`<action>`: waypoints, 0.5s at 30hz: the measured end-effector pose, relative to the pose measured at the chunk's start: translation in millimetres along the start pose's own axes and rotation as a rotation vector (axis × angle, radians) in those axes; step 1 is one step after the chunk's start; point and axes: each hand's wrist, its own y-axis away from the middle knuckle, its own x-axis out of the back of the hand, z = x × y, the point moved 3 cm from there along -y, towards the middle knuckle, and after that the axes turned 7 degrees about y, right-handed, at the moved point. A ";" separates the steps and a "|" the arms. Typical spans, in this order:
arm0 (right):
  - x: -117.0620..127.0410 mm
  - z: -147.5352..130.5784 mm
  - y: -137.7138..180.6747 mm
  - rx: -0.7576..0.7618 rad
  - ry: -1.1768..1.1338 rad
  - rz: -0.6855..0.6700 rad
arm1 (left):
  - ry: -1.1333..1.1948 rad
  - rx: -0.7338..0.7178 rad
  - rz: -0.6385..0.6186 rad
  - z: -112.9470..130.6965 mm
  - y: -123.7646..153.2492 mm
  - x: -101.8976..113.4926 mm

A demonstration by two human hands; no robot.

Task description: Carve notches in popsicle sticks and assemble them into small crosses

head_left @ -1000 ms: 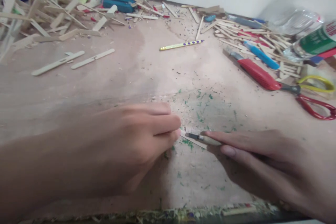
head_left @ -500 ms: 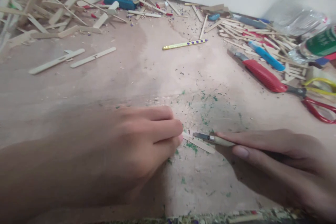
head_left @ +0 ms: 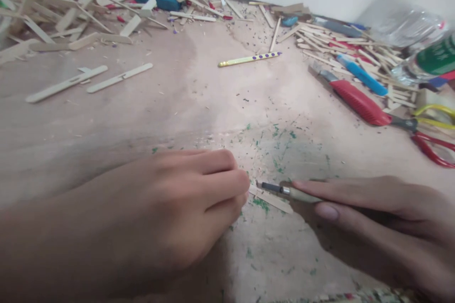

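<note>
With fingers closed, my left hand [head_left: 199,199] presses a wooden craft stick [head_left: 272,200] to the tabletop; most of the stick is hidden under the fingers, and its right end sticks out. My right hand [head_left: 380,218] grips a carving knife [head_left: 302,195] by its pale handle, thumb and forefinger along it. The blade tip points left and lies at the stick's exposed part, close to my left fingertips. Whether the tip touches the wood I cannot tell. Green shavings [head_left: 261,203] are scattered around the stick.
Two notched craft sticks [head_left: 121,78] lie at the left, a yellow pencil [head_left: 249,59] farther back. Stick piles [head_left: 81,4] fill the back left and right. Red-handled cutter [head_left: 359,102], blue pen [head_left: 362,74], scissors [head_left: 433,147] and plastic bottle [head_left: 433,59] stand or lie at the right.
The knife tip has moved slightly left along the craft stick, nearer my left fingertips. My left hand has shifted slightly down and right in view. The camera view has moved a little.
</note>
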 end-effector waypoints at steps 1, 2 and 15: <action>0.9 0.5 0.9 0.004 0.011 0.004 | 0.002 0.006 0.006 0.0 0.3 -0.2; 1.7 0.5 2.0 0.018 0.022 0.002 | 0.005 0.004 0.009 0.4 0.5 -0.4; 8.6 -10.8 -0.8 0.203 0.100 -0.182 | 0.005 -0.014 0.002 -0.9 -0.3 -2.6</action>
